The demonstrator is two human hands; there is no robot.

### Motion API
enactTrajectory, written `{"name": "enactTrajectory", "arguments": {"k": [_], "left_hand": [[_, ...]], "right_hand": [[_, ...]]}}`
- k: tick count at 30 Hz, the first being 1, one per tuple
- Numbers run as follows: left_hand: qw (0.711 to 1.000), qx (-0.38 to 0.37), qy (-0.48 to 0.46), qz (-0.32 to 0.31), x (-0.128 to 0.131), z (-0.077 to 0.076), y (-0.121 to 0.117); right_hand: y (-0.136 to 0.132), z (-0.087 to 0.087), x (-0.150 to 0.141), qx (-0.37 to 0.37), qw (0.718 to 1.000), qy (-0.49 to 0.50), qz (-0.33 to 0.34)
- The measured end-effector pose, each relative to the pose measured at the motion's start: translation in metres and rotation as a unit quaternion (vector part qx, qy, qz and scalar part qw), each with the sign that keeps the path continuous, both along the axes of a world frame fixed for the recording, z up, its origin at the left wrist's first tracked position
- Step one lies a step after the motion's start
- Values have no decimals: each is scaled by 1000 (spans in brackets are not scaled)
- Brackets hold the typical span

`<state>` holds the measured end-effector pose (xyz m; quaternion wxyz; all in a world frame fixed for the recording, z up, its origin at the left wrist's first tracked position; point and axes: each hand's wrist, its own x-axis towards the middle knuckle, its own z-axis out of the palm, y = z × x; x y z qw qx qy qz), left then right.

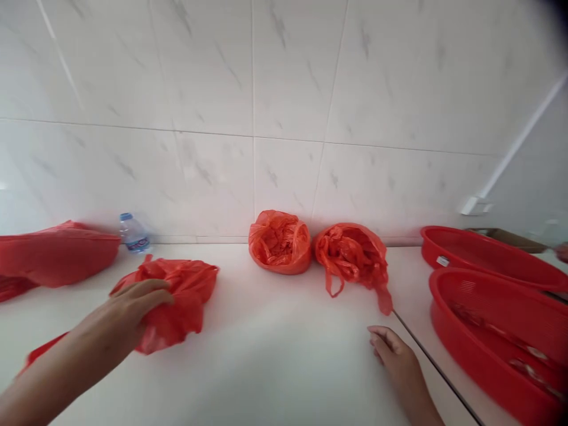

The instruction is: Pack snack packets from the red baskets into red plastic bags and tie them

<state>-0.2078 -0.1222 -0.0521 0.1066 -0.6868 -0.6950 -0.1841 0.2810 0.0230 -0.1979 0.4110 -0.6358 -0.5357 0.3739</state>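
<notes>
My left hand [126, 310] grips a crumpled red plastic bag [177, 299] lying on the white counter [275, 355] at the left. My right hand [393, 352] rests on the counter at the lower right with its fingers curled loosely and nothing in them. Two more red plastic bags stand against the tiled wall: one rounded and open at the top [279, 241], the other [352, 254] beside it with its handles hanging down toward my right hand.
Two red plastic baskets [488, 254] [497, 331] sit at the right, past a seam in the counter. Another red basket or bag [55, 254] lies at the far left. A small water bottle [133, 234] stands by the wall.
</notes>
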Motion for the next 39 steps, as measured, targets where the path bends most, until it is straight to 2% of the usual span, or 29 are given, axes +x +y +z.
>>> {"name": "enactTrajectory", "arguments": {"k": [2, 3, 5, 8, 10, 13, 15, 19, 22, 25, 27, 29, 31, 35, 37, 39], "left_hand": [[999, 0, 35, 3, -22, -24, 9], [999, -14, 38, -8, -25, -35, 15], [999, -19, 29, -33, -10, -48, 28], [990, -41, -21, -134, 50, -45, 45], [968, -123, -81, -205, 102, -35, 55], [903, -247, -156, -316, 173, -34, 75], [871, -281, -177, -363, 210, -49, 94], [913, -188, -114, -343, 263, -96, 139], [926, -138, -99, -338, 286, -117, 161], [926, -86, -81, -358, 300, -120, 176], [931, -21, -56, -360, 306, -120, 187], [939, 62, -26, -337, 313, -120, 204], [952, 113, -16, -285, 318, -119, 224], [980, 66, -53, -181, 321, -117, 262], [983, 41, -65, -169, 318, -118, 273], [983, 22, -74, -165, 315, -121, 279]], "right_hand": [[-1, 2, -5, 18, 1000, -23, 3], [-2, 3, -7, 27, 999, -38, 4], [-3, 6, -13, 43, 996, -77, 3], [-2, 11, -23, 57, 988, -143, 3], [3, 13, -27, 64, 984, -169, 7], [18, 13, -30, 82, 982, -171, 4], [31, 12, -30, 98, 982, -163, -13], [56, 10, -31, 145, 977, -147, -60], [75, 11, -34, 197, 966, -150, -74], [97, 12, -39, 254, 946, -186, -76], [113, 11, -41, 287, 929, -217, -86], [129, 11, -42, 310, 918, -228, -96], [145, 11, -41, 319, 919, -209, -99], [171, 15, -31, 256, 956, -118, -80], [178, 17, -27, 217, 973, -54, -58], [180, 19, -22, 205, 978, -3, -48]]}}
